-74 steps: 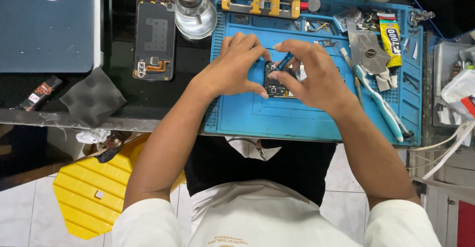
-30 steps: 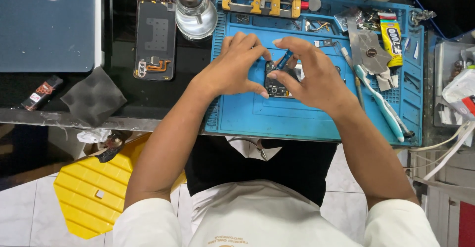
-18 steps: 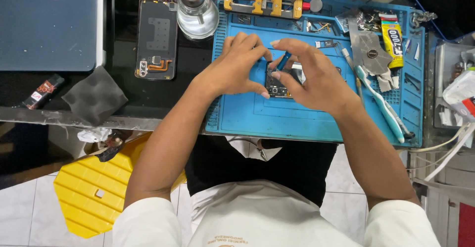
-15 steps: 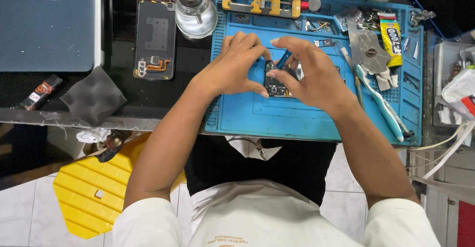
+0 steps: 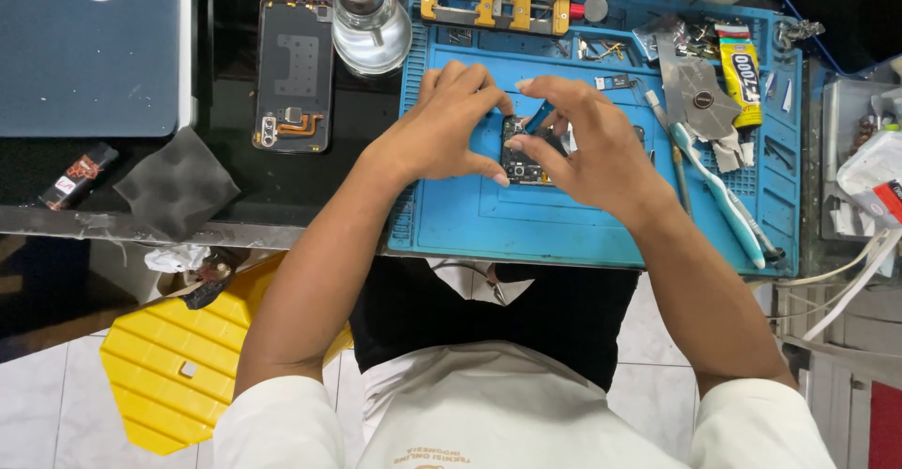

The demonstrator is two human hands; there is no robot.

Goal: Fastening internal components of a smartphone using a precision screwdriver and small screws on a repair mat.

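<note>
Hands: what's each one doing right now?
Left hand: fingers pinching the small circuit board, steadying it.
Right hand: closed on a thin blue tool.

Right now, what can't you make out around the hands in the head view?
- Small circuit board: mostly covered by the left hand and right hand.
- Blue tool: only a short stretch shows between the fingers.
- Tip contact on the board: too small to tell.
- Laptop: cut by the top-left edge.

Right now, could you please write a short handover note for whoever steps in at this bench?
Left hand: steadies the small dark circuit board on the blue silicone work mat.
Right hand: holds a thin blue tool, tip at the board's top edge.
Nearby: opened black phone back shell left of the mat, clear glass bottle beside it.
Done and left: cannot tell; board is partly hidden.
</note>
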